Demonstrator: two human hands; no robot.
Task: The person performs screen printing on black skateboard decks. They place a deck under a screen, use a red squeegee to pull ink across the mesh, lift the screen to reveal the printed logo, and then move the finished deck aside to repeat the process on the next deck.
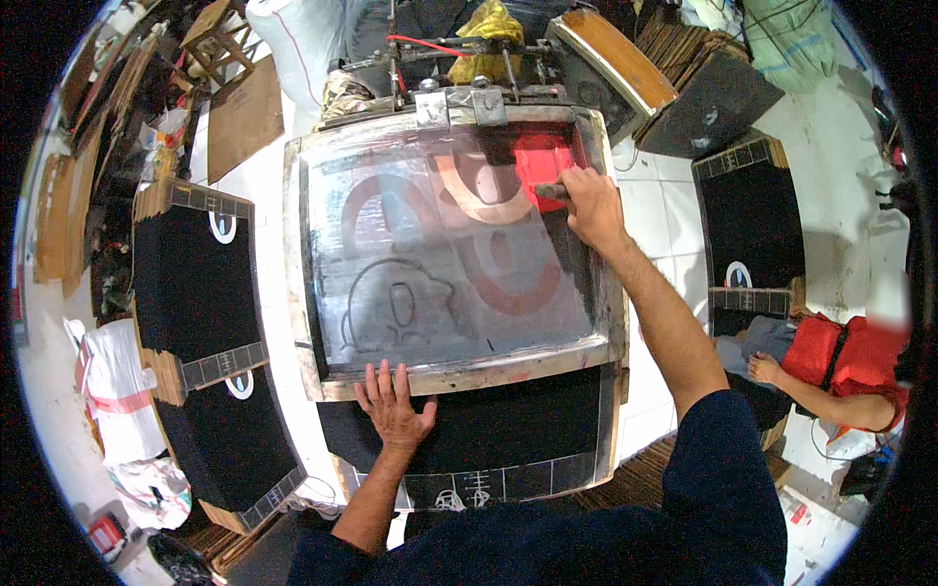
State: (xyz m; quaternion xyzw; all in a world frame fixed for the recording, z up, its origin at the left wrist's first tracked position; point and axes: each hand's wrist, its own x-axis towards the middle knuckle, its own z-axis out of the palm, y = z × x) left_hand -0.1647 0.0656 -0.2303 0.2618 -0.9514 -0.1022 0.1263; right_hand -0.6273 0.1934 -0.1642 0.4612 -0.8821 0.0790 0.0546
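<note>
A wooden-framed printing screen (461, 381) lies over a board covered in black cloth (459, 425). Its mesh shows curved shapes and a faint line drawing. Along the frame's near bar rests my left hand (394, 410), fingers spread and holding nothing. At the screen's far right, my right hand (593, 207) is closed around the dark handle of a squeegee (553, 192); the hand hides part of the tool. Red ink (543, 156) covers the mesh just beyond the squeegee. Metal hinge clamps (431, 110) hold the screen's far edge.
More black cloth-covered boards (191, 283) stand at left, with another board (752, 220) at right. A co-worker in red (845, 361) sits at the right. Behind the screen are a metal frame with a yellow bag (489, 39), a wooden-topped box (616, 61) and stacked cardboard.
</note>
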